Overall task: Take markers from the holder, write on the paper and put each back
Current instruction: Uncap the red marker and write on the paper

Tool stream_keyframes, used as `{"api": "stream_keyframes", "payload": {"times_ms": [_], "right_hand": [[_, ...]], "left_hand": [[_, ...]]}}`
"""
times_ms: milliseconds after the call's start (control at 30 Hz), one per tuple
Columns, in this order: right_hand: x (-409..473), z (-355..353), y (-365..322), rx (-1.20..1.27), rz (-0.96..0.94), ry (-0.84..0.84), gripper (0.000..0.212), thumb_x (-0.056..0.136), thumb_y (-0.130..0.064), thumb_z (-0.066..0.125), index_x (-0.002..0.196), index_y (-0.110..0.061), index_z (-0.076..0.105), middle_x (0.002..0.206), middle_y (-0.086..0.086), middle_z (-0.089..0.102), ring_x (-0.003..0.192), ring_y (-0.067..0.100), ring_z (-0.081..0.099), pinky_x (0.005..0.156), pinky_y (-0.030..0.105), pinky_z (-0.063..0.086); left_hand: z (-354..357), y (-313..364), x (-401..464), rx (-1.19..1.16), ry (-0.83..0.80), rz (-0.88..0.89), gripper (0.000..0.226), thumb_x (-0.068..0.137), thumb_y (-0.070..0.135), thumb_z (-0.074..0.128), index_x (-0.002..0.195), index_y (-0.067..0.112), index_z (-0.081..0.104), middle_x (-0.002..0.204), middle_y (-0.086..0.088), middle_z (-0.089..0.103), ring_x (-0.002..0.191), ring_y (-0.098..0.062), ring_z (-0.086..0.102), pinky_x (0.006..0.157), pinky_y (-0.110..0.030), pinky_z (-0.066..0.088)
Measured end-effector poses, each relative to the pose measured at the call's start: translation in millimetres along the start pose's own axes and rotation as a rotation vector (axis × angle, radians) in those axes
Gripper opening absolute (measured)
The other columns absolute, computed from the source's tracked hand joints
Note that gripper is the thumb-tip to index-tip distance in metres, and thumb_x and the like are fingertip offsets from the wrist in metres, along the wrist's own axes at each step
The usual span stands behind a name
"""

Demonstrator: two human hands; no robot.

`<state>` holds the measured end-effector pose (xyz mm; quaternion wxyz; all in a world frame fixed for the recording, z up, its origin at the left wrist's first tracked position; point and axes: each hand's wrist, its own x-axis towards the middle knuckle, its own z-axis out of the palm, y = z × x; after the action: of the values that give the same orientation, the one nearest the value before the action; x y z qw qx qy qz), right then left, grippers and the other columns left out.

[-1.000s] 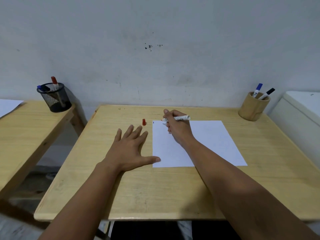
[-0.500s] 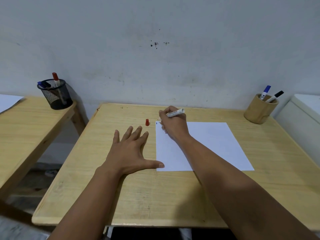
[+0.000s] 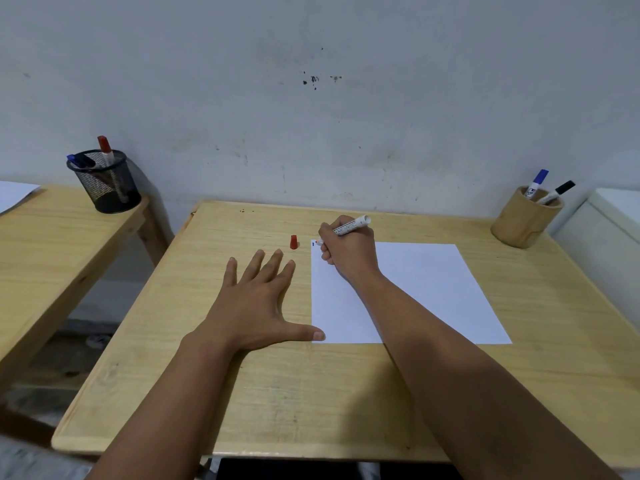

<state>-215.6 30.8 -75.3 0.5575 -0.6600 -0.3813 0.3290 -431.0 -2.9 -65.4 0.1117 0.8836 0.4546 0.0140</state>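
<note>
My right hand [image 3: 349, 251] grips a white marker [image 3: 351, 225], its red tip touching the far left corner of the white paper [image 3: 426, 289], beside a small blue mark. The marker's red cap [image 3: 293, 242] stands upright on the table just left of the paper. My left hand [image 3: 256, 303] lies flat and spread on the wood, thumb touching the sheet's near left corner. A round wooden holder [image 3: 523, 223] at the far right corner holds a blue-capped marker [image 3: 536, 181] and a black-capped marker [image 3: 559, 190].
The wooden table [image 3: 242, 403] stands against a grey wall. A second table [image 3: 41, 244] on the left carries a black mesh cup [image 3: 105, 183] with red and blue markers. A white cabinet [image 3: 609, 230] adjoins the right side.
My right hand has shifted left along the paper's far edge, bringing the marker tip to the corner. The left hand has stayed flat; the camera view has moved slightly.
</note>
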Motion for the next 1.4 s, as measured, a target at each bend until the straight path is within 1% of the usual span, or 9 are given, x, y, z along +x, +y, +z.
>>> {"api": "stream_keyframes", "payload": {"times_ms": [300, 633, 767, 967, 1100, 1200, 1267, 1333, 1400], "right_hand": [[-3.5, 0.0, -2.3, -0.069, -0.017, -0.004, 0.028, 0.082, -0.033, 0.072, 0.056, -0.026, 0.064, 0.071, 0.011, 0.077, 0.055, 0.022, 0.067, 0.063, 0.038, 0.056], [-1.8, 0.4, -0.4, -0.166, -0.063, 0.01, 0.025, 0.082, -0.038, 0.072, 0.06, -0.027, 0.066, 0.071, 0.01, 0.077, 0.054, 0.019, 0.07, 0.071, 0.056, 0.066], [-1.4, 0.8, -0.6, -0.162, -0.057, 0.008, 0.025, 0.082, -0.037, 0.072, 0.06, -0.027, 0.067, 0.067, 0.006, 0.076, 0.054, 0.018, 0.07, 0.07, 0.056, 0.066], [-0.5, 1.4, 0.0, -0.151, -0.056, 0.012, 0.024, 0.081, -0.037, 0.073, 0.06, -0.026, 0.067, 0.07, 0.009, 0.078, 0.054, 0.019, 0.07, 0.071, 0.056, 0.066], [0.5, 1.4, 0.8, -0.152, -0.054, 0.006, 0.023, 0.08, -0.038, 0.072, 0.07, -0.018, 0.067, 0.071, 0.011, 0.077, 0.055, 0.018, 0.071, 0.071, 0.055, 0.066], [0.2, 1.5, -0.4, -0.134, -0.032, 0.0, 0.025, 0.078, -0.037, 0.071, 0.063, -0.018, 0.063, 0.067, 0.008, 0.077, 0.055, 0.02, 0.07, 0.069, 0.056, 0.065], [0.6, 0.7, -0.4, -0.073, -0.021, 0.014, 0.028, 0.084, -0.032, 0.074, 0.063, -0.017, 0.062, 0.066, 0.005, 0.077, 0.055, 0.022, 0.068, 0.064, 0.047, 0.062], [1.7, -0.1, 0.0, 0.017, -0.01, 0.018, 0.029, 0.091, -0.029, 0.079, 0.072, -0.014, 0.065, 0.068, 0.013, 0.075, 0.056, 0.023, 0.067, 0.061, 0.038, 0.057], [3.2, -0.9, -1.0, 0.063, 0.003, -0.012, 0.032, 0.091, -0.036, 0.083, 0.076, -0.014, 0.066, 0.071, 0.014, 0.075, 0.057, 0.024, 0.066, 0.061, 0.036, 0.057]], "left_hand": [[-0.4, -0.3, 0.2, 0.002, 0.004, 0.007, 0.142, 0.05, 0.111, 0.031, 0.165, 0.033, 0.006, 0.172, 0.009, -0.011, 0.157, -0.015, -0.02, 0.124, -0.059, -0.012], [-0.6, -0.1, -0.3, 0.002, 0.0, 0.007, 0.143, 0.049, 0.111, 0.03, 0.165, 0.033, 0.005, 0.172, 0.009, -0.011, 0.158, -0.016, -0.019, 0.124, -0.059, -0.011], [0.1, -0.5, -0.3, 0.003, 0.005, 0.003, 0.141, 0.051, 0.11, 0.034, 0.165, 0.033, 0.006, 0.172, 0.009, -0.011, 0.158, -0.016, -0.019, 0.124, -0.059, -0.011], [1.1, -0.7, -0.3, 0.002, 0.014, 0.005, 0.141, 0.051, 0.11, 0.034, 0.165, 0.032, 0.007, 0.172, 0.009, -0.011, 0.158, -0.016, -0.019, 0.124, -0.059, -0.012], [0.7, -0.7, 0.4, 0.008, 0.014, 0.006, 0.142, 0.05, 0.111, 0.032, 0.165, 0.032, 0.006, 0.172, 0.009, -0.011, 0.158, -0.016, -0.019, 0.124, -0.06, -0.012], [0.1, -0.5, 0.6, 0.001, 0.021, 0.004, 0.141, 0.051, 0.11, 0.034, 0.165, 0.032, 0.006, 0.172, 0.009, -0.011, 0.158, -0.016, -0.019, 0.124, -0.059, -0.012], [0.2, -0.3, 0.0, 0.004, 0.02, 0.008, 0.141, 0.052, 0.11, 0.035, 0.165, 0.032, 0.006, 0.172, 0.009, -0.011, 0.158, -0.016, -0.019, 0.124, -0.06, -0.011], [-0.7, 1.0, -1.9, -0.013, 0.012, 0.008, 0.138, 0.053, 0.109, 0.036, 0.165, 0.033, 0.008, 0.173, 0.009, -0.009, 0.158, -0.015, -0.017, 0.124, -0.06, -0.01], [-4.6, 2.2, -0.6, -0.111, 0.051, -0.021, 0.125, 0.062, 0.105, 0.039, 0.164, 0.034, 0.018, 0.173, 0.01, 0.008, 0.16, -0.016, -0.002, 0.126, -0.058, -0.002]]}}
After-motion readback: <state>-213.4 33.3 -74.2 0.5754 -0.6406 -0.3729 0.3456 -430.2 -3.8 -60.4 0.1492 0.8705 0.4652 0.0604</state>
